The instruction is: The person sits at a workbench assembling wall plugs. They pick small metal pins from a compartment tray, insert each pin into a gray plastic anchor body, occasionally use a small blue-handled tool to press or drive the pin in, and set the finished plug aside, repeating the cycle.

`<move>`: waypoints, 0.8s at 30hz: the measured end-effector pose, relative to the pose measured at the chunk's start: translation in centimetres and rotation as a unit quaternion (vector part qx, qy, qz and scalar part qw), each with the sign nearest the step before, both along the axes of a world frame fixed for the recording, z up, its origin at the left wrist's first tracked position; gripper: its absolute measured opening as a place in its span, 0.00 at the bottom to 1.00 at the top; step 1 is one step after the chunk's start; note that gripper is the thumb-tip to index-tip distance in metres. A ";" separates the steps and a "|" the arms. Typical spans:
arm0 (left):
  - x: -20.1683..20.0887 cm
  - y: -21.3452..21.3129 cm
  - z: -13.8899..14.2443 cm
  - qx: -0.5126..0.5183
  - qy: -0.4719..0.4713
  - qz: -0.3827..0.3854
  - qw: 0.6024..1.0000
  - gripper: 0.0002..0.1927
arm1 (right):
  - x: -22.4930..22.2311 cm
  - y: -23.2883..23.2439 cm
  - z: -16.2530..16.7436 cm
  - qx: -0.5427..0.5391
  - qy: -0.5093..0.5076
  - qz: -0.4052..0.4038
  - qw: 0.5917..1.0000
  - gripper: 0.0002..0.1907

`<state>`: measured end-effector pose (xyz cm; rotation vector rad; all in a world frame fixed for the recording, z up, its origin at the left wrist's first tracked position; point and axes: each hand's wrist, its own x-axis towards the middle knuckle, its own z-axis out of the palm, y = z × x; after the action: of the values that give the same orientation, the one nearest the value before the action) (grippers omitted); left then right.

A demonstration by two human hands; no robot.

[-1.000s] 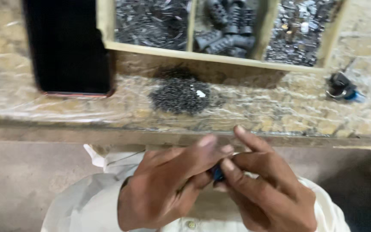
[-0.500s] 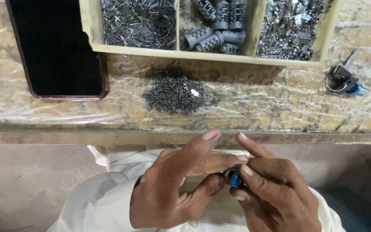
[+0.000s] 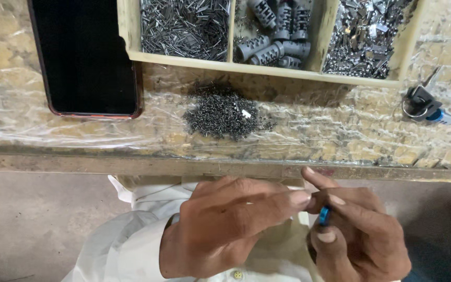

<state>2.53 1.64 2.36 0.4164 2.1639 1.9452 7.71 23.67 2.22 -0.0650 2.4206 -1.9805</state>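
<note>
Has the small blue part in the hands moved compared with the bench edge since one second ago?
Cannot tell: the blue part sits just below the bench edge throughout; the camera itself shifted.

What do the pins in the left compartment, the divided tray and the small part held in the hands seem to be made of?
Pins: probably steel, thin, grey and glinting.
Divided tray: looks like wood or board painted pale cream, matte, with thick flat walls.
Small blue part: possibly plastic, going by its bright even colour, but it is mostly hidden by the hands.

Phone, parts tray, pin heap
</note>
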 end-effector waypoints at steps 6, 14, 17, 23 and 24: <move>0.3 0.0 -0.2 0.065 0.061 0.004 0.996 0.17 | 0.4 -0.1 0.4 0.031 -0.038 -0.048 0.998 0.14; 0.3 0.3 -0.5 0.094 0.018 0.030 0.995 0.12 | 0.1 -0.4 0.8 0.087 0.020 0.068 0.994 0.18; 0.4 0.3 -0.2 0.078 0.038 0.017 0.996 0.12 | -1.3 -1.5 1.8 0.078 0.022 0.063 0.995 0.16; 3.0 -0.6 -1.7 0.033 0.038 0.010 0.999 0.25 | -2.7 -1.3 2.3 0.226 0.076 0.126 0.963 0.11; 3.5 -0.6 -2.2 0.022 -0.003 -0.005 1.000 0.29 | -2.5 -1.1 1.9 0.229 0.118 0.136 0.957 0.11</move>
<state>5.99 1.00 0.17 0.4258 2.1153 1.9890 5.21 22.62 4.13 -0.6205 2.7636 -1.3317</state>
